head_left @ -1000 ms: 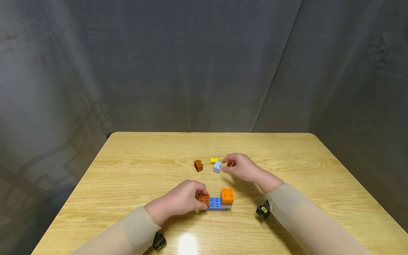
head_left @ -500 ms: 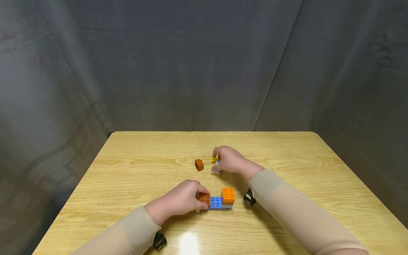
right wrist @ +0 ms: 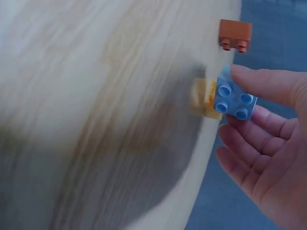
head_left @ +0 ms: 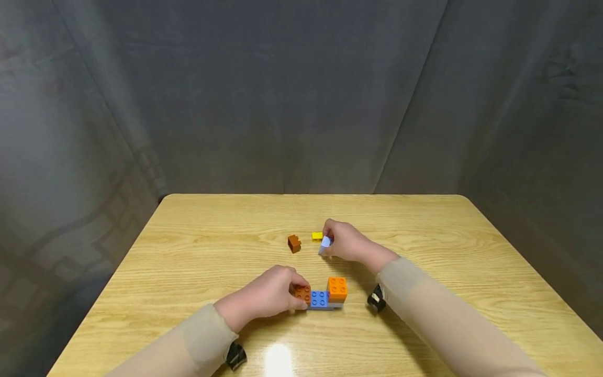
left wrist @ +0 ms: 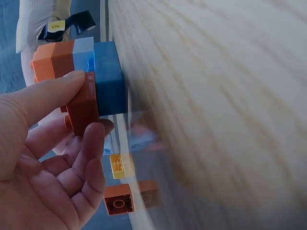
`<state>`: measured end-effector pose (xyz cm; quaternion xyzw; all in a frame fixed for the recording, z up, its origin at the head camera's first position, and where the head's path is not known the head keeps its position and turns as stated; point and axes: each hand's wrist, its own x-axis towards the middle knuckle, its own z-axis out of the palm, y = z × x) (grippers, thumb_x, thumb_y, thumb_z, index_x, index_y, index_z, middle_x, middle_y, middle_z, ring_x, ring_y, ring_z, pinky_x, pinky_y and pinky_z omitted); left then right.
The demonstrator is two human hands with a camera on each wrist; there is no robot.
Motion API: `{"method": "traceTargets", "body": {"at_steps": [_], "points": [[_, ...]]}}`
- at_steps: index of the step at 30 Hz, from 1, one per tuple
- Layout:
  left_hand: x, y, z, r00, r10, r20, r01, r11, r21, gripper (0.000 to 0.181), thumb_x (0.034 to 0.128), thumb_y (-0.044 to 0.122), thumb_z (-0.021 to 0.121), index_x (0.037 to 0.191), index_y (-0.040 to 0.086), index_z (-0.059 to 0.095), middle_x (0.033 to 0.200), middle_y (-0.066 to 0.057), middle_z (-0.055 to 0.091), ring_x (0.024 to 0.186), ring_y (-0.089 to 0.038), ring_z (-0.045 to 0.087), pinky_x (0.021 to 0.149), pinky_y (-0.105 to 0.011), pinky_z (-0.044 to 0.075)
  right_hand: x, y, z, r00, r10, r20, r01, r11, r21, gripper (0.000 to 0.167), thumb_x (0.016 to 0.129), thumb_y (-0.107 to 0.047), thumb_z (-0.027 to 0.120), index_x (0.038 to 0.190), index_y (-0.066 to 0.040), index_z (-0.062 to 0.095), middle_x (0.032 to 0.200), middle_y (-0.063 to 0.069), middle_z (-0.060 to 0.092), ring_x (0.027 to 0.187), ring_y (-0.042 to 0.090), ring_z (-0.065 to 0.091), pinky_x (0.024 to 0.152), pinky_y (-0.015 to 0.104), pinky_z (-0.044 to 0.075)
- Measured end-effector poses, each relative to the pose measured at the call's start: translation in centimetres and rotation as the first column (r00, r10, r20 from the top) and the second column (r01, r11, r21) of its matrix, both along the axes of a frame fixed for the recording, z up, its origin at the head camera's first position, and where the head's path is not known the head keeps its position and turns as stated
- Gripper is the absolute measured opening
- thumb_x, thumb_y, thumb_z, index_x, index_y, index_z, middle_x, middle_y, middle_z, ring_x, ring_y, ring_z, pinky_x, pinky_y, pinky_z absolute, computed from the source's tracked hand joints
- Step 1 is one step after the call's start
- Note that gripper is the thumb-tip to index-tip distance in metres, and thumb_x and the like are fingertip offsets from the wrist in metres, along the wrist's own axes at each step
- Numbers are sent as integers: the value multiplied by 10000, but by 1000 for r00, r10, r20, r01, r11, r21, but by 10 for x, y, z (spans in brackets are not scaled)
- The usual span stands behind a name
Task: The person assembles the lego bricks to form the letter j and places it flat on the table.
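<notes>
Just right of a yellow brick (head_left: 317, 237), toward the far middle of the bench (head_left: 198, 251), we have a light blue brick (head_left: 326, 244) in our right hand (head_left: 347, 243). Its fingers are nearly together, thumb against one side and fingertips against the other; it looks squarish, without a clear long axis, its four studs turned toward our right wrist. We cannot tell whether it touches the wood.

The relation that matters, we judge, is near to far: a blue brick (head_left: 319, 299) with four uncovered studs lies nearer, slightly left, in a joined row whose long axis runs left to right. An orange brick (head_left: 336, 289) stands taller at the row's right end. At the left end our left hand (head_left: 275, 293) pinches a brown brick (head_left: 303, 295), its thumb and fingers parted only by that brick.

Farther left stands a loose brown brick (head_left: 294, 244). Wood shows between row and loose bricks; the bench's edges are well apart from both hands.
</notes>
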<state>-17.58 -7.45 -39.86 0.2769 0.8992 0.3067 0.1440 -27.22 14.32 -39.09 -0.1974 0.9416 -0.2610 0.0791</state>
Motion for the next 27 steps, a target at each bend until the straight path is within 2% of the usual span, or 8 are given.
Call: {"method": "traceTargets", "body": {"at_steps": [4,7,10,15,21,27], "points": [[-1,0,0,1000,-2,6,2,1000,5,356,815,250,828,1133,110,751,897,112,598,751,-81,514,684,-267,442,8,10,7,1000,22,-19,-23,997,-74,306,806,-77,825,999,-93,588,922,26,592,858,240,538,769,383,457],[-1,0,-1,1000,-2,0,2,1000,1,351,816,252,827,1130,113,753,908,108,604,764,-78,518,697,-267,443,16,18,14,997,61,-44,-66,990,-127,281,823,-47,798,1061,-69,650,963,27,583,931,267,550,850,436,469],[-1,0,-1,1000,-1,-4,1,1000,-3,352,819,253,825,1133,113,752,913,104,608,770,-78,520,703,-267,443,27,26,19,992,106,-69,-117,979,-167,290,836,-29,779,1112,-40,690,959,29,564,932,268,554,877,465,479],[-1,-1,-1,1000,-2,-6,2,1000,3,354,820,249,825,1136,106,750,898,104,600,758,-81,517,692,-269,443,46,36,23,985,158,-63,-168,963,-209,316,834,-8,777,1135,-40,684,928,12,556,864,205,559,808,385,525],[-1,-1,-2,1000,4,-6,-3,1000,13,358,816,249,829,1135,105,751,913,105,608,765,-78,520,701,-267,445,68,41,31,990,144,-15,-142,946,-292,293,810,-73,821,1021,-75,618,930,-8,617,872,189,591,772,341,522],[-1,-2,-2,1000,5,-12,-5,1000,12,368,813,246,830,1141,100,748,909,100,606,753,-79,518,691,-267,445,84,44,39,983,162,-85,-179,943,-281,258,817,-153,826,1045,-112,712,981,-72,648,908,160,589,775,347,503]]}}
